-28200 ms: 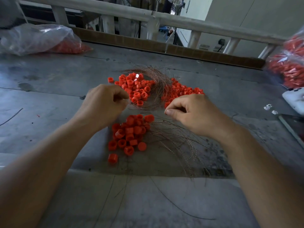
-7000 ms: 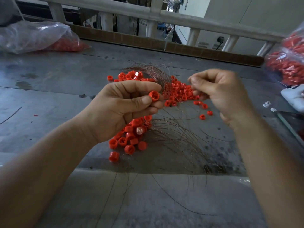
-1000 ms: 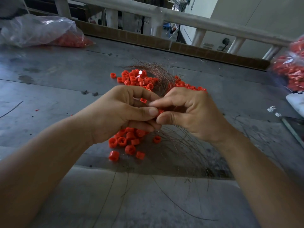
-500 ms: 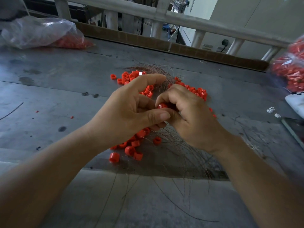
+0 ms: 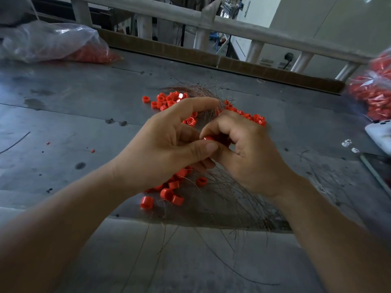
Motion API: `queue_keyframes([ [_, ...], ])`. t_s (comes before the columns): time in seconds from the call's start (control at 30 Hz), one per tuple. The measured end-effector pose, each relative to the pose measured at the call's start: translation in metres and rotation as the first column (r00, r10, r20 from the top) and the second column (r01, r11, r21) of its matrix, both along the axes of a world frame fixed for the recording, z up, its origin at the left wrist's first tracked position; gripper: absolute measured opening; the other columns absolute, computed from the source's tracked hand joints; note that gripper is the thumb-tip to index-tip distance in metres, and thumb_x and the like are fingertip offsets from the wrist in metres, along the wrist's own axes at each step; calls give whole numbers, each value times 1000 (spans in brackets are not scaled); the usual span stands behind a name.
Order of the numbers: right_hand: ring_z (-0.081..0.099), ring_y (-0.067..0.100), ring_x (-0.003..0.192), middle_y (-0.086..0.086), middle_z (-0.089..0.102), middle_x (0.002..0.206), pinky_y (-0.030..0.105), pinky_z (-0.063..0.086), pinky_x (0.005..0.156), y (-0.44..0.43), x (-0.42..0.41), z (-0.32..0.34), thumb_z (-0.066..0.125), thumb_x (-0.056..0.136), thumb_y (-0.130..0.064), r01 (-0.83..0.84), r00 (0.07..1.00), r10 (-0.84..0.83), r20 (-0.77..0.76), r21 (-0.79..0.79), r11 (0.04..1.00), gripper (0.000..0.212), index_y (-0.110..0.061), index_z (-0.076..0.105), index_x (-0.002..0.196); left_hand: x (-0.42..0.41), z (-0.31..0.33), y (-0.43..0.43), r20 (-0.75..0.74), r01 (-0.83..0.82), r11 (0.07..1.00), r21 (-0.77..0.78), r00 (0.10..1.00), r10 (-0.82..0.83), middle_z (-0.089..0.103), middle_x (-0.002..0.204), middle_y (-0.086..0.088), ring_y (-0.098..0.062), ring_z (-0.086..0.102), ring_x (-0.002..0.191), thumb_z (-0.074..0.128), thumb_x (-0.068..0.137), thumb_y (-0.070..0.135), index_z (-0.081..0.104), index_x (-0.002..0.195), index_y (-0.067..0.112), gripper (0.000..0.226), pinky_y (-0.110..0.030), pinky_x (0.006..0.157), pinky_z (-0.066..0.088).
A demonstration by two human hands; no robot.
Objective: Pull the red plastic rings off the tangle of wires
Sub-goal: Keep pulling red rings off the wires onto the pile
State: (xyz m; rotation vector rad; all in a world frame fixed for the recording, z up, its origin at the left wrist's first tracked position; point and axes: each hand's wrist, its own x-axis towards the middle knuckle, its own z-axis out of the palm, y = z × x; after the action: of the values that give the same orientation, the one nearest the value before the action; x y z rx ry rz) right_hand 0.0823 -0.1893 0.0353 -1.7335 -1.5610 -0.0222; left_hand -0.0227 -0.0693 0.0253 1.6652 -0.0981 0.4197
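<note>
Rings [image 5: 169, 192] of red plastic lie heaped on the grey tabletop [image 5: 74, 123] at the near left edge of the wires [image 5: 222, 199], a thin coppery tangle that fans toward the viewer, a few strands trailing past the tabletop's near step. Directly above the wires the two hands meet and touch. The left hand [image 5: 165, 149], reaching from left of the wires, lays its thumb [image 5: 201, 149] flat along the near side of a single ring [image 5: 209, 138]; its forefinger [image 5: 196, 103] arches forward, almost straight, while its other fingers [image 5: 203, 165] curl underneath. The right hand [image 5: 249, 153], reaching from right of the wires, has its fingers bent tight over that same ring and pinches it from the far side, so only a sliver of red shows between the hands. Whether a strand runs through the ring cannot be told. Beyond the wires more rings are scattered in two patches, a left patch [image 5: 167, 100] and a right patch [image 5: 255, 119], with a denser coppery bundle [image 5: 196, 89] between and behind them. Right of the wires, near the tabletop's edge, sit small white bits [image 5: 347, 143] and a white device [image 5: 380, 134], cut off by the frame. Far left of the wires lies a clear bag [image 5: 53, 43] with red pieces inside; far right, another bag [image 5: 374, 96] packed with red, blurred. Behind everything runs a pale rail [image 5: 232, 26].
</note>
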Motion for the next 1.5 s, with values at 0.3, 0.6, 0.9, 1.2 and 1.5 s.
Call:
queue_keyframes([
  [0.3, 59, 2, 77, -6, 62, 88, 11, 45, 68, -2, 5, 3, 71, 64, -38, 6, 980, -8, -197, -13, 1000, 38, -31, 58, 99, 4, 2, 9, -39, -38, 981, -190, 999, 31, 71, 71, -6, -16, 69, 64, 73, 64, 20, 59, 103, 17, 41, -21, 56, 54],
  [0.6, 56, 0, 53, -14, 61, 61, 9, 42, 51, -7, 9, 6, 58, 84, -20, -9, 960, -5, -279, -48, 999, 13, -32, 61, 85, 5, 5, 19, 6, -18, 924, -383, 1000, 23, 72, 81, -10, -18, 69, 70, 56, 73, 10, 61, 100, 10, 28, -22, 55, 54],
  [0.9, 58, -1, 58, -16, 58, 56, 8, 42, 55, -17, 18, 18, 60, 85, -15, 94, 981, -94, -169, -9, 996, 15, -28, 62, 78, 4, 8, 22, 43, -118, 915, -386, 988, 145, 70, 68, -3, -10, 66, 61, 66, 63, 6, 72, 64, 10, 7, -16, 56, 52],
  [1.2, 54, -6, 61, -14, 58, 64, 6, 41, 57, -17, 32, 12, 66, 78, -24, 144, 984, -163, -73, -211, 967, 9, -32, 62, 78, 6, 1, 27, -43, -457, 868, 195, 880, 473, 70, 72, 11, -3, 65, 61, 71, 53, 24, 64, 71, 25, 19, -9, 59, 50],
  [1.5, 55, -6, 74, -13, 62, 75, 8, 44, 63, -12, 37, -3, 67, 79, -33, 137, 990, -141, 31, -503, 853, 8, -26, 65, 83, 13, -12, 31, -153, -373, 794, 481, 855, 495, 67, 65, 15, 0, 61, 58, 74, 69, 23, 66, 58, 28, 15, -9, 51, 48],
])
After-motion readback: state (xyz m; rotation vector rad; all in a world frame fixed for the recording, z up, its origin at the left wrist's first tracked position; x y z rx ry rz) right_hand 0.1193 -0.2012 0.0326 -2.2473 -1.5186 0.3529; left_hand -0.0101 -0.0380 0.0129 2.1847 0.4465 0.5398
